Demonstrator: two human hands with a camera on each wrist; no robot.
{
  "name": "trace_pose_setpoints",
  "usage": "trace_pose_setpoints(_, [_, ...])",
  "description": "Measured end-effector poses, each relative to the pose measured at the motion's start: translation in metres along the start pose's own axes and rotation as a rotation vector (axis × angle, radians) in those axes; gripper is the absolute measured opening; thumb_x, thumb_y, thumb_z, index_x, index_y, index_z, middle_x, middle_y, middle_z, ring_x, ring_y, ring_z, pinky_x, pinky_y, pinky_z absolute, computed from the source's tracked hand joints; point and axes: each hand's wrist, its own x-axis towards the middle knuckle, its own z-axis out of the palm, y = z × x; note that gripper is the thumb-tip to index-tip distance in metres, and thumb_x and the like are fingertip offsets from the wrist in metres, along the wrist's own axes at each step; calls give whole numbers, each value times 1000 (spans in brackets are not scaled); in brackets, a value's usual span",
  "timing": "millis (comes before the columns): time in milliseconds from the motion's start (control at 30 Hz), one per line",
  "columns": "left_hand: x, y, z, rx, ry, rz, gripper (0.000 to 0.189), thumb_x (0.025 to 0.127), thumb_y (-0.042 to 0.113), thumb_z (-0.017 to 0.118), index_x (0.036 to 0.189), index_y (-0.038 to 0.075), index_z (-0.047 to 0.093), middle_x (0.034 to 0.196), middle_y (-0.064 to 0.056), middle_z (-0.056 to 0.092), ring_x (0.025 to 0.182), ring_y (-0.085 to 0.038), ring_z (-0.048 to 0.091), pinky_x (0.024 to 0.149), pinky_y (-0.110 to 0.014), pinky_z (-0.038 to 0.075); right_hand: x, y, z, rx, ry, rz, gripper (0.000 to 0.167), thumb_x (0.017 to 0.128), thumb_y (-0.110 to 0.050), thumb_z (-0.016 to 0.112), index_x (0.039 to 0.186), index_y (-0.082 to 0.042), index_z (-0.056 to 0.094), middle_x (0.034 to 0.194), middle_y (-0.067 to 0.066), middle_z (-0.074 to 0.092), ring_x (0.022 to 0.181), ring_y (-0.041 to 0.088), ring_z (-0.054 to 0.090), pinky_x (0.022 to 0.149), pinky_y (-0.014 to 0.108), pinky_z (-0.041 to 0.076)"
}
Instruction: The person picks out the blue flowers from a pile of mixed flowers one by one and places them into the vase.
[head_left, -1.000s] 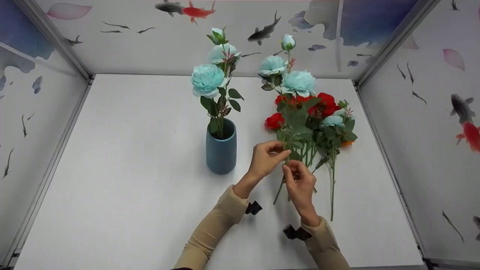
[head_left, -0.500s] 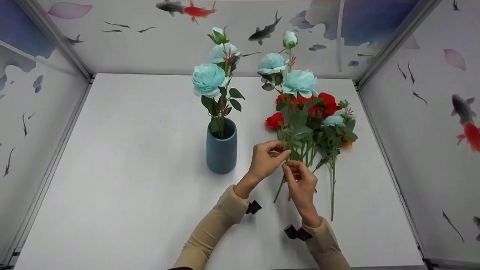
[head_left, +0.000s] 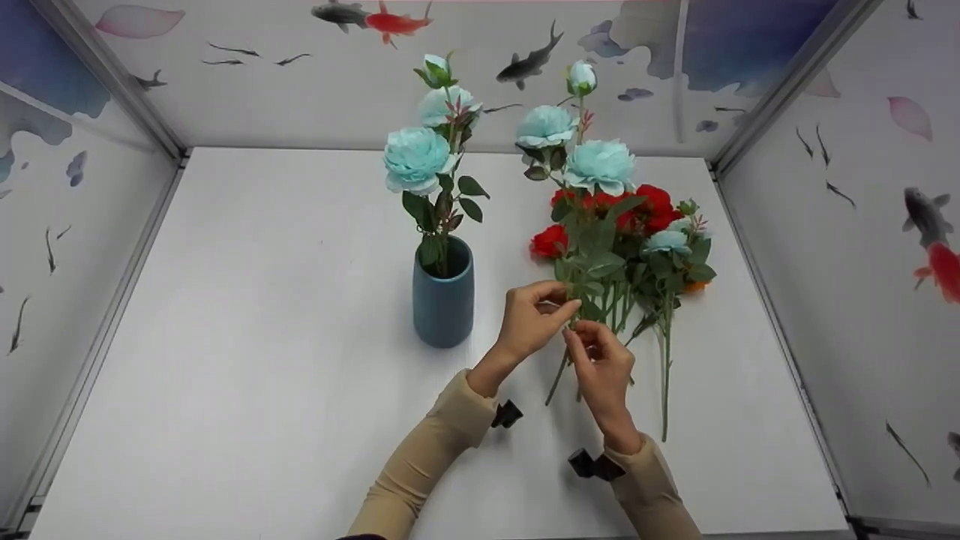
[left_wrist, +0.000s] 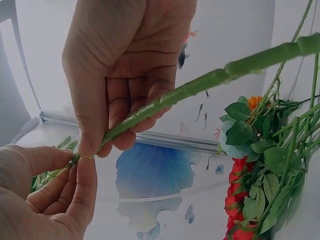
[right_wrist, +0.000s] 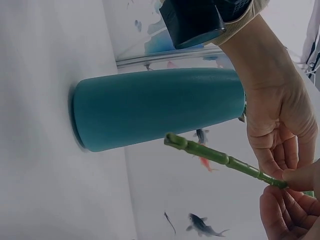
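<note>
My left hand (head_left: pixel 534 319) and right hand (head_left: pixel 602 364) pinch the green stem of an artificial flower with light blue blooms (head_left: pixel 600 166) and a bud at its top. The right hand grips just below the left one. In the left wrist view the lower stem (left_wrist: pixel 210 77) slants up past the right hand (left_wrist: pixel 130 65), while the left hand (left_wrist: pixel 55 195) pinches it at lower left. Its bare cut end (right_wrist: pixel 175 141) sticks out in the right wrist view. Left of the hands, a blue vase (head_left: pixel 442 311) stands upright, holding another light blue flower (head_left: pixel 417 161).
Several red flowers (head_left: pixel 652 210) lie on the white table (head_left: pixel 262 337) beyond and right of the hands. Beside them is another light blue flower (head_left: pixel 666 241), its stem toward the front, with an orange bloom (head_left: pixel 696 286) partly hidden. Walls with painted fish enclose the table.
The held flower has tilted very slightly, its bud rising a little to the right and its stem end shifting slightly left. Both hands keep their grip almost in place.
</note>
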Motion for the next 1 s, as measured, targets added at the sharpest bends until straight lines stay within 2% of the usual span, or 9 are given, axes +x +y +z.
trace_pose_setpoints(200, [2,-27,4,0,5,4,11,81,-1,69,90,-8,69,81,-16,68,75,-16,66,65,-22,54,0,-1,0,-8,3,7,7,78,16,64,84,12,62,64,16,61,49,16,53,48,16,42])
trace_pose_setpoints(467, [1,-17,3,11,3,8,11,80,-5,68,89,-11,68,80,-19,67,75,-21,67,65,-24,54,0,-1,0,-11,3,15,7,79,15,65,84,12,62,64,15,61,50,14,53,48,16,42])
trace_pose_setpoints(633, [0,6,-1,21,-7,18,9,80,-8,66,87,-14,66,80,-23,66,75,-30,66,66,-27,55,0,-1,0,-13,7,4,7,78,16,65,84,12,62,65,16,62,49,15,54,49,16,43])
trace_pose_setpoints(767, [-1,10,-2,23,-11,9,10,80,-8,66,88,-14,67,81,-23,66,76,-30,66,66,-25,55,0,-1,0,-2,6,5,8,78,17,64,84,12,62,65,17,61,49,16,54,50,14,43])
trace_pose_setpoints(1000, [0,7,-2,17,-3,22,11,80,-9,66,89,-14,67,81,-23,66,76,-31,66,66,-28,55,-2,4,-6,53,-2,32,4,81,15,62,85,13,62,65,19,60,50,20,55,49,14,45])
